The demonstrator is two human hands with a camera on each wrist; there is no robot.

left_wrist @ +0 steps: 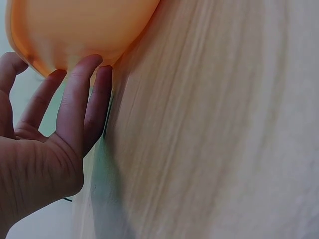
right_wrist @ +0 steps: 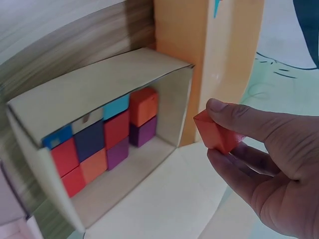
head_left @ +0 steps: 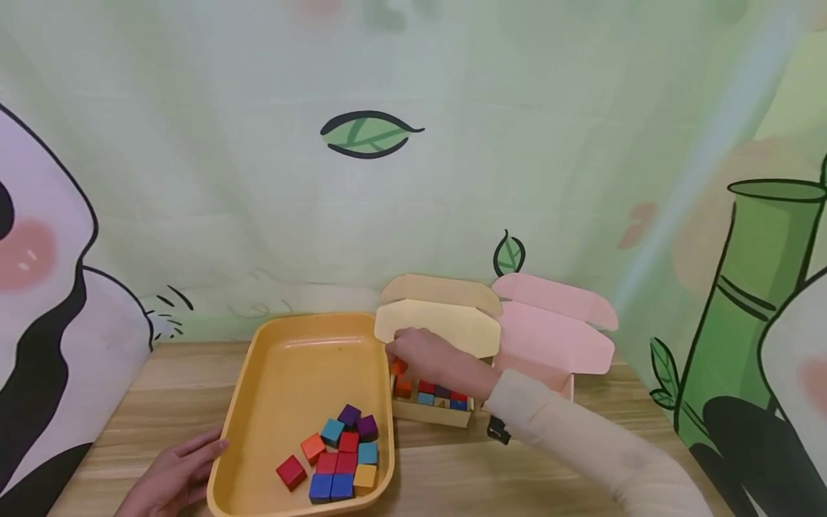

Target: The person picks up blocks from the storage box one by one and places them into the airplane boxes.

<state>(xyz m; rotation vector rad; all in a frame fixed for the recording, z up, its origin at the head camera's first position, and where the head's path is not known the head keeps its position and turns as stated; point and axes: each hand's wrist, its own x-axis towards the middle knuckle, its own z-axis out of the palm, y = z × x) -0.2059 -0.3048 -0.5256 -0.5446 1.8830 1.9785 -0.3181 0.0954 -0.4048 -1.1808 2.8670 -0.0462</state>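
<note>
My right hand pinches an orange-red cube between thumb and fingertips, above the left side of an open cream cardboard box. Inside that box, red, orange, purple and blue cubes stand packed in rows, and the right wrist view shows bare box floor beside them. My left hand touches the left outer side of a yellow tray, its fingers extended and spread against the wall in the left wrist view. Several loose cubes, among them a red cube and a blue cube, lie in the tray's near right part.
A pink box with its lid raised stands right of the cream box, partly hidden by my right sleeve. A small black object lies on the wooden table by that sleeve. Behind everything hangs a printed cloth.
</note>
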